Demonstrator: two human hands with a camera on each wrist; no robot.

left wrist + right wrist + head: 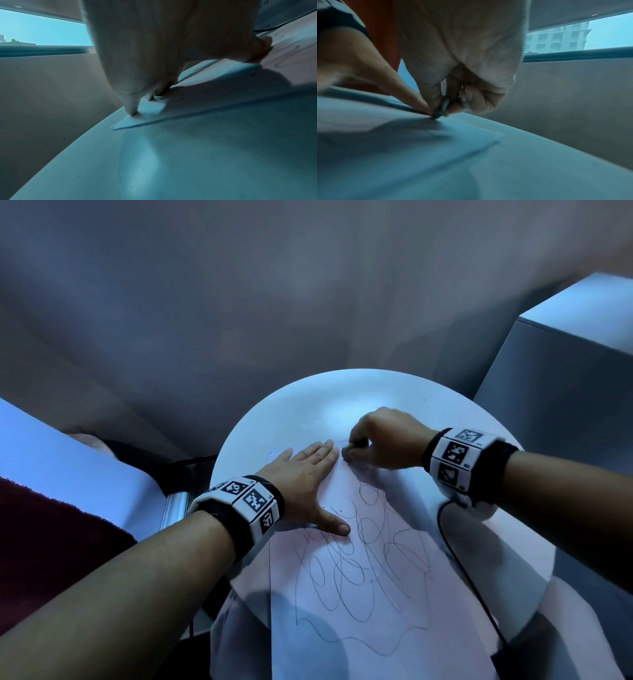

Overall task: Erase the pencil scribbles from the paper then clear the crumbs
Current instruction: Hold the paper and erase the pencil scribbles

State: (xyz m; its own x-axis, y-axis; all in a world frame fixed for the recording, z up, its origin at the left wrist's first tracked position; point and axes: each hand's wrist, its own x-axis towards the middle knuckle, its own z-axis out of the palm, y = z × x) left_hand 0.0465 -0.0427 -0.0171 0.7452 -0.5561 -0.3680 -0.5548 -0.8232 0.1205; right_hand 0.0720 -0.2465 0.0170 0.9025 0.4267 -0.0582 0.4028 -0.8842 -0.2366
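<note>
A white sheet of paper (359,594) covered in looping pencil scribbles (366,556) lies on a round white table (308,405). My left hand (305,474) lies flat on the sheet's far left part, fingers straight, pressing it down. My right hand (352,451) pinches a small dark eraser (441,108) and holds its tip against the paper near the far edge, just beyond my left fingertips. In the left wrist view, my left fingertips (132,112) press the paper's corner (123,124). Small dark crumbs (181,94) dot the sheet.
A black cable (459,570) runs along the table's right side. A grey block (565,364) stands at the far right. A dark red cushion (51,542) and a pale ledge (68,446) sit to the left. The near end of the paper hangs over the table edge.
</note>
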